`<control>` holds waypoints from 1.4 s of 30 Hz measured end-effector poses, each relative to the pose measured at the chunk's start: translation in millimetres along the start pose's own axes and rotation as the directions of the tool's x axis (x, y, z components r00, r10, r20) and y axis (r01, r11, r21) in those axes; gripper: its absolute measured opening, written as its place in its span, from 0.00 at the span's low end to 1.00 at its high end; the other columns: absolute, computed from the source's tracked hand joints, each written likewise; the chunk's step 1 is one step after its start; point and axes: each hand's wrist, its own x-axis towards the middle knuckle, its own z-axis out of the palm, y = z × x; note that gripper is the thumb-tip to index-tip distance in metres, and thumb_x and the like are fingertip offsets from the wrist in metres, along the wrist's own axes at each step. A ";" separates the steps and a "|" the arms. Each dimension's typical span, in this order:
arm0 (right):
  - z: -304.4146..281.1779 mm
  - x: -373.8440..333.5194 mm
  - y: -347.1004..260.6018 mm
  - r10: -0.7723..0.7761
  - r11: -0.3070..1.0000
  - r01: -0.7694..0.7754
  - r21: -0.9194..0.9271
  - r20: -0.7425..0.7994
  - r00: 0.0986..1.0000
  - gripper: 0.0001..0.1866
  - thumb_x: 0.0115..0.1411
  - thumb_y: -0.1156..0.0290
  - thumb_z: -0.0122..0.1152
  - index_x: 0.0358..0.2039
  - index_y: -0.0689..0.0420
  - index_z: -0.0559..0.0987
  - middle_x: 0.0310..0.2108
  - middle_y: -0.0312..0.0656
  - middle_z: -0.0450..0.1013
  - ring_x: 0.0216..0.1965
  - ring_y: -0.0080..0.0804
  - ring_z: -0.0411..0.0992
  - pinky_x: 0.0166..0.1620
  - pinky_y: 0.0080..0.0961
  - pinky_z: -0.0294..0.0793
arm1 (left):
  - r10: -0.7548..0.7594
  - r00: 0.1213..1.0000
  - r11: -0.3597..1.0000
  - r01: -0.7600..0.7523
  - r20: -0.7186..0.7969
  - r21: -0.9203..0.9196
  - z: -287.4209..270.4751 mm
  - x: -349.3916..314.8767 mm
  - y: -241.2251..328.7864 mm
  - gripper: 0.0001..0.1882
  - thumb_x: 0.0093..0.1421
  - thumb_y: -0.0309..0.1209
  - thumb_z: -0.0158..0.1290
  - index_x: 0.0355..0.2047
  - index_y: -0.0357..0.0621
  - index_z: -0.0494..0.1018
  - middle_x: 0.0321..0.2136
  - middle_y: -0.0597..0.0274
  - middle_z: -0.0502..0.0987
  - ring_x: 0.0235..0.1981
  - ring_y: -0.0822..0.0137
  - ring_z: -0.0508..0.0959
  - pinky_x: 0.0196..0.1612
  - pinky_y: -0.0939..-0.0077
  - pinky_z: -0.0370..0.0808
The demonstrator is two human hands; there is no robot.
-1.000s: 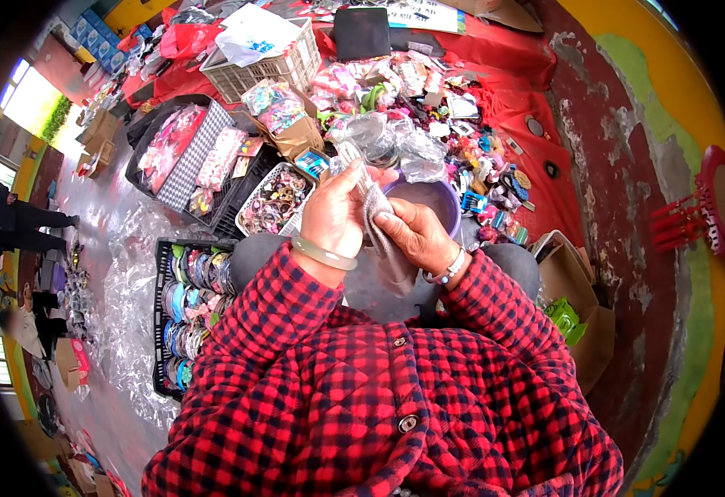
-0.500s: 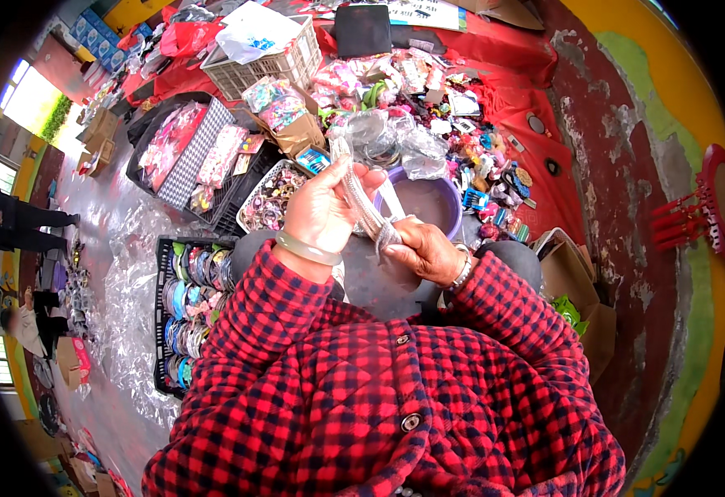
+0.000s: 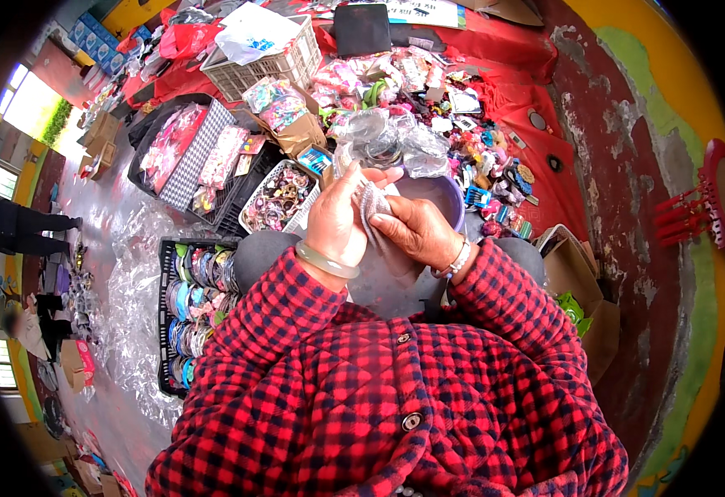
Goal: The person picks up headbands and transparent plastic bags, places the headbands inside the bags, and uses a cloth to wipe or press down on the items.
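In front of my lap both hands meet around a grey cloth [image 3: 371,201]. My left hand [image 3: 335,225], with a pale bangle at its wrist, is closed on a slim curved band, now mostly hidden by cloth and fingers. From the other side my right hand [image 3: 422,234], with a beaded bracelet, pinches the cloth between thumb and fingers. A loose end of cloth hangs below the fingers. Just beyond my hands, partly covered by them, stands a purple basin [image 3: 460,217].
A black crate [image 3: 166,319] of headbands stands at my left. Beyond it are a white basket [image 3: 298,217] of small accessories and a black case [image 3: 136,170]. Plastic-wrapped goods [image 3: 424,153] heap on red cloth ahead. An open cardboard box [image 3: 573,277] stands at my right.
My right hand has moved up along the band with the cloth, closer to my left hand. The band, visible before between the hands, is now mostly covered.
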 end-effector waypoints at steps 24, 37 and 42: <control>0.7 -0.1 -8.0 -0.048 0.998 0.048 0.031 0.005 0.999 0.11 0.60 0.65 0.48 0.34 0.59 0.72 0.23 0.51 0.70 0.25 0.52 0.68 0.29 0.36 0.67 | 0.043 0.999 0.999 -0.044 0.026 0.018 6.0 -8.5 -0.1 0.16 0.63 0.38 0.42 0.35 0.35 0.69 0.39 0.44 0.73 0.46 0.57 0.71 0.49 0.68 0.68; 2.4 -22.5 4.3 -0.077 0.994 0.065 0.088 0.144 0.987 0.10 0.60 0.66 0.48 0.33 0.60 0.71 0.23 0.47 0.67 0.25 0.43 0.67 0.31 0.31 0.67 | -0.188 0.981 0.933 0.195 0.051 -0.303 -12.1 0.3 36.2 0.17 0.62 0.41 0.41 0.34 0.38 0.70 0.35 0.48 0.76 0.41 0.54 0.75 0.46 0.61 0.71; -7.1 -17.0 -5.7 -0.015 0.997 0.010 0.075 0.066 0.998 0.10 0.60 0.65 0.48 0.32 0.60 0.71 0.24 0.50 0.68 0.27 0.51 0.68 0.30 0.35 0.67 | -0.054 0.997 0.990 0.061 0.056 -0.123 4.1 -2.8 22.4 0.19 0.63 0.42 0.40 0.38 0.36 0.67 0.38 0.47 0.74 0.42 0.54 0.74 0.46 0.59 0.71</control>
